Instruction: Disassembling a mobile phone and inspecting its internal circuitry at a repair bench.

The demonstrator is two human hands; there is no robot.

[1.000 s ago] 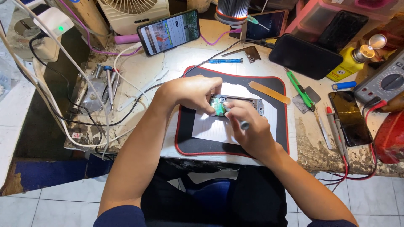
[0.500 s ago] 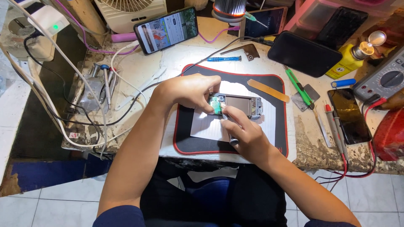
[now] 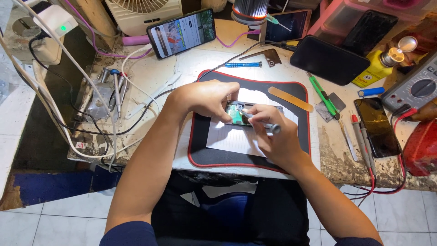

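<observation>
1. Left hand (image 3: pixel 207 98) curled down over the left end of an opened phone (image 3: pixel 241 114), fingers closed on its edge, pinning it flat.
2. Right hand (image 3: pixel 273 136) closed around a small grey-handled screwdriver (image 3: pixel 266 126), tip down on the green board inside the phone.
3. Phone at the centre of a black mat (image 3: pixel 200 150) with a red border, lying on a white sheet of paper (image 3: pixel 232 139).
4. At 12 o'clock from the mat: a lit phone (image 3: pixel 182 33) propped up, screen full of colours; a blue screwdriver (image 3: pixel 243 64) just below it.
5. At 1 to 2 o'clock: a black rounded pouch (image 3: pixel 327 59), a yellow bottle (image 3: pixel 378 68) with a metal cap, a pink plastic tray (image 3: pixel 364 13).
6. At 3 o'clock: a dark phone (image 3: pixel 377 127) lying flat, red probe leads (image 3: pixel 364 150) beside it, a meter (image 3: pixel 416 91) with a round dial.
7. At 9 o'clock: loose screwdrivers (image 3: pixel 114 89) and tangled white and black cables (image 3: pixel 68 91).
8. Table (image 3: pixel 346 159) edge chipped and rough at 4 o'clock; open room only on the mat's bare lower strip.
</observation>
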